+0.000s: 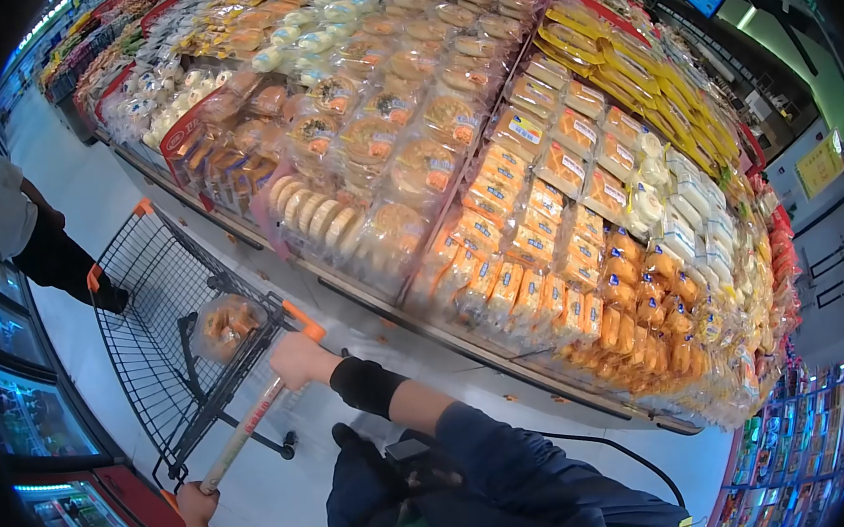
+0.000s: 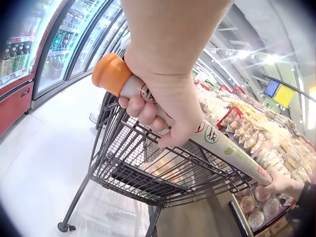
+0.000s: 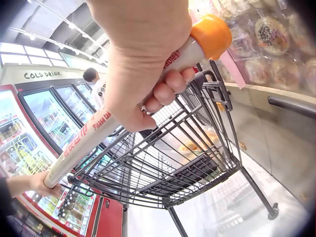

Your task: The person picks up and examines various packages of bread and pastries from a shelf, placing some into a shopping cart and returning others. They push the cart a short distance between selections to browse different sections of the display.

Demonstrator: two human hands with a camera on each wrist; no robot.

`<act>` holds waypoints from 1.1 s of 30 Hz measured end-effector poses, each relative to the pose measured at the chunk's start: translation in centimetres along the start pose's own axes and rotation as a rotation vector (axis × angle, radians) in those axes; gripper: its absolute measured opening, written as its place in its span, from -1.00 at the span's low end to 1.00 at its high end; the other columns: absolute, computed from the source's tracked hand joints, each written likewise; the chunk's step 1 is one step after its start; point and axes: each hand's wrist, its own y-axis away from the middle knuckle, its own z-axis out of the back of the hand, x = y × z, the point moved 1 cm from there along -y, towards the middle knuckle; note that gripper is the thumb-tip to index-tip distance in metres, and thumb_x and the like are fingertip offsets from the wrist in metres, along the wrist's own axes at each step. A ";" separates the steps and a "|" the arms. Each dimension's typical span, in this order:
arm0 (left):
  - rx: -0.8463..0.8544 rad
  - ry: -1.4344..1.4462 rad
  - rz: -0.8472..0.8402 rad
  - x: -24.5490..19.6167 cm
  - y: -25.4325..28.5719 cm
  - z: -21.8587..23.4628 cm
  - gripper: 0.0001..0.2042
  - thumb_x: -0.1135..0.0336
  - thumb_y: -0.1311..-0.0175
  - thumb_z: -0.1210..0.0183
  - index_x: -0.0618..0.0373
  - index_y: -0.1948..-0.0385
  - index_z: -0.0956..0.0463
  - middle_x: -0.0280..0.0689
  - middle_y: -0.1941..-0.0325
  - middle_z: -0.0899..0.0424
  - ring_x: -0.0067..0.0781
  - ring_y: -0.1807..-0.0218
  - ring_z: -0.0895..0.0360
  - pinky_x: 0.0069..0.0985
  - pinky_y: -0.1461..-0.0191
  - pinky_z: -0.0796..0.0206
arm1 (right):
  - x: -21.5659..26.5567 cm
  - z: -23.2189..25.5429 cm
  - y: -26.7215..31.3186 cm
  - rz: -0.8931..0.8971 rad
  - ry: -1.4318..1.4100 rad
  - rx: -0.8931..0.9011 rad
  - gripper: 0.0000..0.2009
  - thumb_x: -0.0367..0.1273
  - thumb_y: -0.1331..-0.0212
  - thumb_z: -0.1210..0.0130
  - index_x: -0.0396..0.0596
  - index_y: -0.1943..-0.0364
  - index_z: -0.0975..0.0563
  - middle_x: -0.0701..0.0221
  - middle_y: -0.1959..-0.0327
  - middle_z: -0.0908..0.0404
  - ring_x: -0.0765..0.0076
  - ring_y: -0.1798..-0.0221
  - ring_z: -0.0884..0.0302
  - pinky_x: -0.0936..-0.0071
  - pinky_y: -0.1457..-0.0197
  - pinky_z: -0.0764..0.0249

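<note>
A grey wire shopping cart (image 1: 139,333) stands ahead of me, its pale handle (image 1: 244,435) running across in front. My left hand (image 1: 198,505) grips the bar near one end; in the left wrist view the fingers (image 2: 146,113) curl round it beside an orange end cap (image 2: 111,74). At the other end, my right hand (image 1: 300,361) holds the handle next to a second orange cap (image 3: 211,36), with its fingers (image 3: 168,91) wrapped underneath. A clear bag of brown bread (image 1: 230,327) lies in the cart, partly behind the wires in both wrist views.
A long display of packaged bread and cakes (image 1: 497,207) runs along the right, with a dark bumper rail (image 1: 364,294) low on its side. Glass-door drink coolers (image 1: 33,408) line the left. Beyond the cart, a person (image 1: 28,233) stands on the pale floor.
</note>
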 end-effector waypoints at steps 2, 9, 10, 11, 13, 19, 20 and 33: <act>-0.013 0.002 0.024 0.1 -0.1 -0.3 -0.77 0.26 0.21 -0.20 0.21 0.54 -0.65 0.03 0.57 -0.59 0.05 0.42 -0.58 -0.21 0.24 -0.44 | -0.4 -0.6 -0.3 -0.002 0.017 -0.017 -0.82 -0.27 0.42 -0.20 0.01 0.64 -0.64 0.30 0.60 -0.61 0.14 0.45 -0.61 0.29 0.36 -0.51; -0.023 0.002 0.084 -2.4 0.6 0.3 -0.77 0.26 0.20 -0.20 0.21 0.52 -0.65 0.04 0.54 -0.60 0.05 0.40 -0.59 -0.21 0.20 -0.43 | -1.5 -0.3 0.1 0.012 0.018 -0.047 -0.82 -0.27 0.40 -0.19 -0.01 0.62 -0.64 0.30 0.58 -0.62 0.13 0.44 -0.61 0.28 0.35 -0.51; -0.023 0.007 0.088 -2.7 0.7 0.2 -0.76 0.26 0.20 -0.20 0.21 0.51 -0.65 0.04 0.55 -0.60 0.06 0.40 -0.58 -0.21 0.21 -0.43 | -1.6 -0.2 0.2 0.019 0.012 -0.053 -0.82 -0.28 0.39 -0.18 -0.03 0.63 -0.64 0.28 0.59 -0.61 0.11 0.45 -0.60 0.27 0.35 -0.50; -0.030 0.004 0.084 -2.7 0.7 -0.1 -0.76 0.26 0.21 -0.20 0.21 0.52 -0.65 0.04 0.55 -0.60 0.06 0.40 -0.58 -0.21 0.21 -0.43 | -1.8 -0.1 0.5 0.026 0.005 -0.059 -0.83 -0.30 0.38 -0.17 -0.06 0.64 -0.63 0.26 0.60 -0.60 0.09 0.45 -0.59 0.26 0.35 -0.50; -0.039 -0.003 0.076 -3.0 0.9 -0.4 -0.76 0.25 0.21 -0.20 0.21 0.52 -0.65 0.04 0.55 -0.60 0.06 0.40 -0.58 -0.20 0.22 -0.43 | -2.1 -0.1 0.9 0.023 0.014 -0.046 -0.82 -0.29 0.39 -0.18 -0.06 0.64 -0.63 0.27 0.59 -0.61 0.09 0.45 -0.60 0.27 0.34 -0.51; -0.045 -0.014 0.077 -4.2 2.5 -1.5 -0.77 0.25 0.21 -0.20 0.22 0.55 -0.64 0.04 0.55 -0.60 0.05 0.40 -0.58 -0.20 0.22 -0.42 | -2.6 -0.4 3.0 0.023 0.013 -0.046 -0.81 -0.27 0.39 -0.19 -0.04 0.63 -0.63 0.28 0.59 -0.61 0.11 0.45 -0.60 0.28 0.34 -0.51; -0.046 -0.013 0.080 -4.6 2.9 -1.6 -0.77 0.25 0.21 -0.20 0.22 0.55 -0.64 0.04 0.55 -0.60 0.06 0.40 -0.58 -0.20 0.22 -0.42 | -2.7 -0.5 3.5 0.027 0.018 -0.047 -0.82 -0.27 0.38 -0.19 -0.04 0.63 -0.63 0.28 0.59 -0.61 0.11 0.45 -0.60 0.28 0.34 -0.51; -0.040 0.012 0.092 -10.3 9.8 -4.6 -0.79 0.26 0.22 -0.17 0.19 0.58 -0.63 0.02 0.57 -0.58 0.07 0.41 -0.57 -0.18 0.24 -0.41 | -4.1 -0.8 11.1 0.056 0.024 0.036 -0.81 -0.28 0.38 -0.19 -0.01 0.59 -0.66 0.29 0.54 -0.64 0.16 0.41 -0.63 0.32 0.32 -0.52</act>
